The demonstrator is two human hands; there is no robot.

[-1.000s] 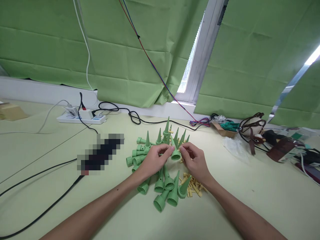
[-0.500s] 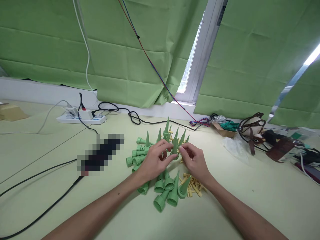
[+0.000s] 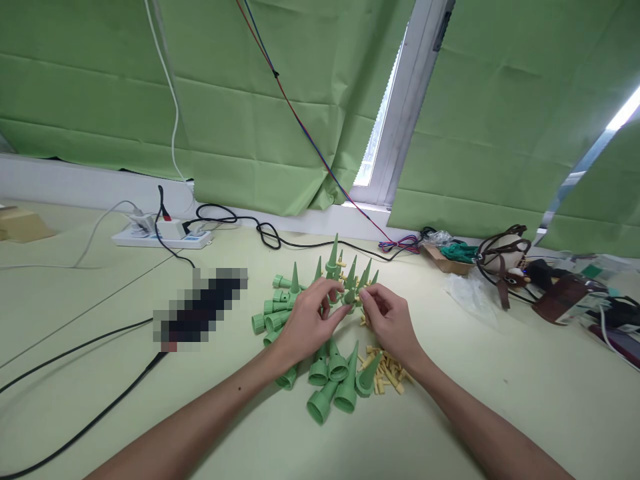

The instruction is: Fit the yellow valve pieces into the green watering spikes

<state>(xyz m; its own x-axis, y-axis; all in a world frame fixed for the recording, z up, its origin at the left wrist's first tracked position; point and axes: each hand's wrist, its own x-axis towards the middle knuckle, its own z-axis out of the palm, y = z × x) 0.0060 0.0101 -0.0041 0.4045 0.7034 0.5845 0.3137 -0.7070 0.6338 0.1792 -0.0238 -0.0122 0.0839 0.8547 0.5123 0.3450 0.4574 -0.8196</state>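
A green plastic watering spike [image 3: 350,297] is between my two hands, its pointed end tipped toward me. The thumb and fingers of my left hand [image 3: 313,317] pinch it from the left. My right hand [image 3: 391,320] is closed at its right side, with a small yellow valve piece [image 3: 362,294] at the fingertips, mostly hidden. Nearer me lie several loose green spikes [image 3: 346,387], open ends facing me. A pile of yellow valve pieces [image 3: 393,373] sits below my right hand. Behind the hands, several spikes [image 3: 334,257] stand upright, some with yellow pieces in their sides.
More green spikes [image 3: 275,320] lie left of my left hand. A blurred-out dark object [image 3: 205,307] with a black cable rests farther left. Behind are a power strip [image 3: 165,233] and black cord [image 3: 300,245]. A plastic bag [image 3: 467,293] and a brown-strapped bag [image 3: 505,257] are right.
The spike in my hands has tilted from upright so that its tip points toward me. My right fingertips have shifted slightly; the other things are unmoved.
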